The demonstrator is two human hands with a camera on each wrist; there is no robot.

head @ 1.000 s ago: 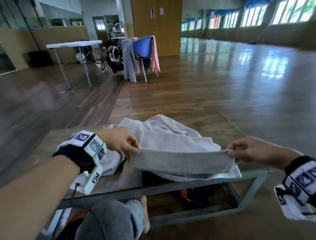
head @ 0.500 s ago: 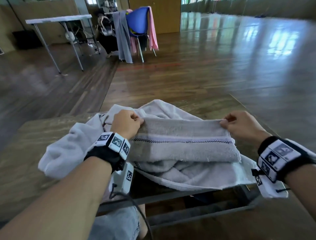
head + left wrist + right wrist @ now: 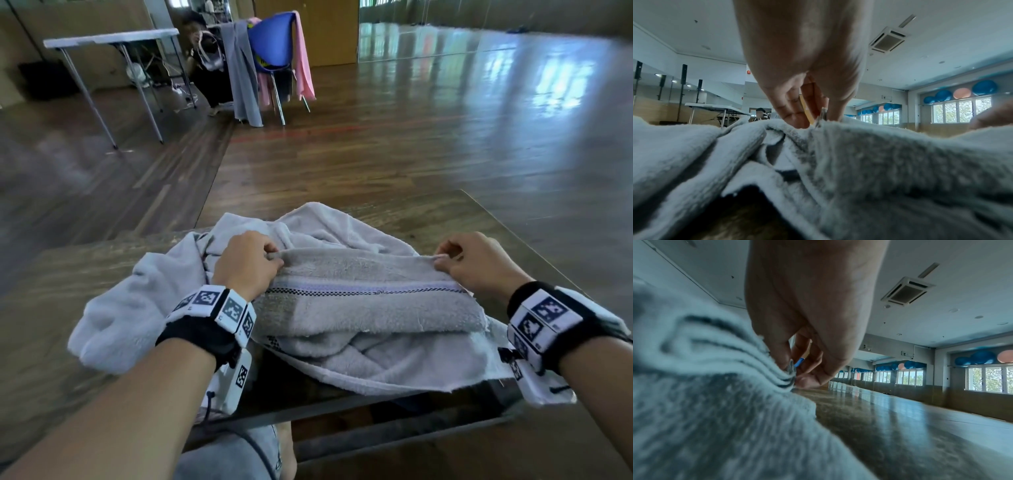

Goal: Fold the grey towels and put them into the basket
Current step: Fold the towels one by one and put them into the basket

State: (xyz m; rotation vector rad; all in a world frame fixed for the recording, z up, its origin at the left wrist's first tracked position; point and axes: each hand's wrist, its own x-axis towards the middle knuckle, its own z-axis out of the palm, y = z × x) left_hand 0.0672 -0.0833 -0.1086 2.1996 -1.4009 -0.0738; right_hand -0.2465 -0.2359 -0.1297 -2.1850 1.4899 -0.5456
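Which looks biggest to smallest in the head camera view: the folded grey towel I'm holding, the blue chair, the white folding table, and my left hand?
1. Folded grey towel.
2. White folding table, legs included.
3. Blue chair, close to the table, so unsure.
4. Left hand, smallest, though nearness to the camera enlarges it and the towel.

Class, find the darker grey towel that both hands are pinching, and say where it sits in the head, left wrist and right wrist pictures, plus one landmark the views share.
Head: the grey towel lies at centre, between the left hand and the right hand.
Left wrist: it fills the lower right, its corner pinched at centre.
Right wrist: it fills the lower left, its corner pinched at centre.
Shared landmark: the white folding table shows in the head and left wrist views.
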